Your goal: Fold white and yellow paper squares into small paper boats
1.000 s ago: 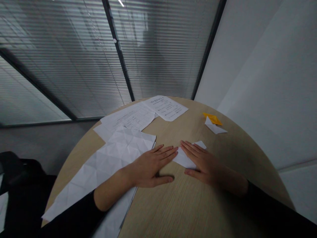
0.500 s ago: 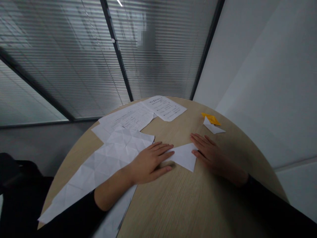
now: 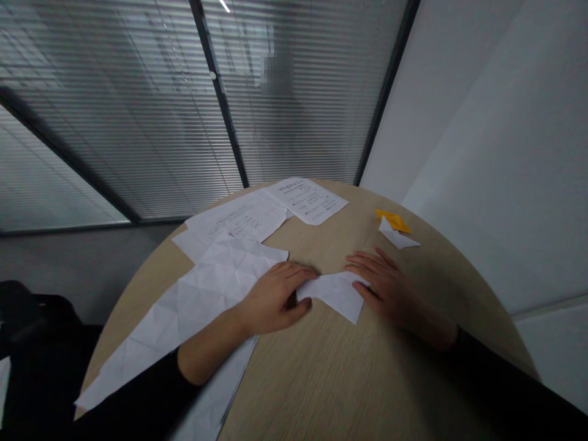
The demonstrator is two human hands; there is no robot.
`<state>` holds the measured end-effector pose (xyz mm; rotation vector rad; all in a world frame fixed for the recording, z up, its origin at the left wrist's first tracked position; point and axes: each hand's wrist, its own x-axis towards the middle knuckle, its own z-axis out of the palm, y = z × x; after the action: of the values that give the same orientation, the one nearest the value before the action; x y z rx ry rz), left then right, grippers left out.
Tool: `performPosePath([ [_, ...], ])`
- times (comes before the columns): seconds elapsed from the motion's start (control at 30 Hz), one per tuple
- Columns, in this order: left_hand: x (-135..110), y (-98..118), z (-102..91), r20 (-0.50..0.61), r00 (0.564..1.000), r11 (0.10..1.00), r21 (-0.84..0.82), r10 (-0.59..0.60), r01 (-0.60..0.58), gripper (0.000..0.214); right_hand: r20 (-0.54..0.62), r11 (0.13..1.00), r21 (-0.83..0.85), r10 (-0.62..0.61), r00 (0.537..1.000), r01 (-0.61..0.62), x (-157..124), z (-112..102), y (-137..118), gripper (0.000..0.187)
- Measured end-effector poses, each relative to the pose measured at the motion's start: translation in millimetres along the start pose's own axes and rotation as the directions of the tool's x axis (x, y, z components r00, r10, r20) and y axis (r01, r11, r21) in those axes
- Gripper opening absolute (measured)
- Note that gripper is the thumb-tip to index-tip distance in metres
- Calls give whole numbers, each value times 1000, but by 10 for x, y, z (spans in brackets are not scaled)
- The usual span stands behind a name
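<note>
A small folded white paper (image 3: pixel 337 293) lies on the round wooden table (image 3: pixel 349 380) between my hands. My left hand (image 3: pixel 275 297) has its fingers curled and pinches the paper's left corner between thumb and fingertips. My right hand (image 3: pixel 386 288) lies flat with fingers stretched out, pressing the paper's right edge against the table. Both forearms are in dark sleeves.
A large creased white sheet (image 3: pixel 202 294) lies under my left forearm. Two printed sheets (image 3: pixel 275 211) sit at the table's far side. An orange folded paper (image 3: pixel 394 220) and a small white folded piece (image 3: pixel 399 239) rest at the far right. Blinds and a white wall stand behind.
My left hand has gone from lying flat to curling and pinching the paper's left corner. My right hand slid right off the paper's middle to its right edge, uncovering the paper.
</note>
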<state>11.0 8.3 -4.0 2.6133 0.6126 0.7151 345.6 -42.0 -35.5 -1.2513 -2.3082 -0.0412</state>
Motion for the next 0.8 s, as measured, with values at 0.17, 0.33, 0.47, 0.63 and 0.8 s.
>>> performPosePath([
  [0.17,1,-25,-6,-10,1000,1000,-15,14,-14,44,-29,998,26,-49,998,50,26,-26,-60,40],
  [0.33,-8,-68,-7,-32,999,999,-34,11,-12,35,-70,989,94,-112,991,118,46,-4,-225,38],
  [0.47,-17,-100,-7,-52,998,999,-18,29,-30,30,-40,979,120,-163,986,166,57,-2,-352,32],
  [0.63,-10,-108,10,-63,998,998,-62,18,-22,30,-23,979,111,-172,985,174,84,1,-399,39],
  [0.8,-12,-114,33,-98,994,991,-128,-37,24,32,-8,979,92,-184,983,184,192,0,-460,42],
])
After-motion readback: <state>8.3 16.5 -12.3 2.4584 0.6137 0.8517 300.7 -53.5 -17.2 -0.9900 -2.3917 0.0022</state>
